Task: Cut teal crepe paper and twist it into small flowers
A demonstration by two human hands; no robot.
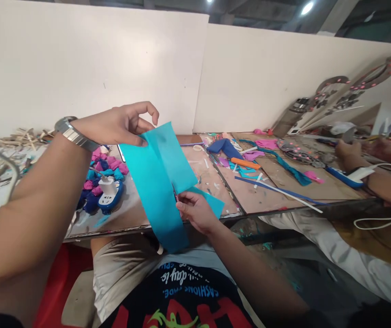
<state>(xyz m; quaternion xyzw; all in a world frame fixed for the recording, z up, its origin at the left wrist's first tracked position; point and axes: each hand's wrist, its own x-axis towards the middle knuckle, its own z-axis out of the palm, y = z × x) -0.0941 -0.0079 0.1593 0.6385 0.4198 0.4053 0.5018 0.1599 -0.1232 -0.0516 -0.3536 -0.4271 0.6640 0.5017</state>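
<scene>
A large turquoise sheet (151, 196) hangs over the table's front edge, with a long slit running up into it. Thumb and fingers of my left hand (130, 123) pinch its top edge, a metal watch on that wrist. Lower down, my right hand (197, 212) is closed round scissors (175, 195), whose blades lie at the slit, partly hidden by the sheet. The right part of the sheet tilts away from the left part, and a turquoise corner sticks out behind my right hand.
Left of the sheet, pink and blue crumpled pieces (110, 164) surround a blue-white power strip (110, 196). An orange cutter (245, 163), scraps and strips lie to the right. Another person's hands (351, 148) are at the far right, near a white cable. A white panel (113, 68) stands behind.
</scene>
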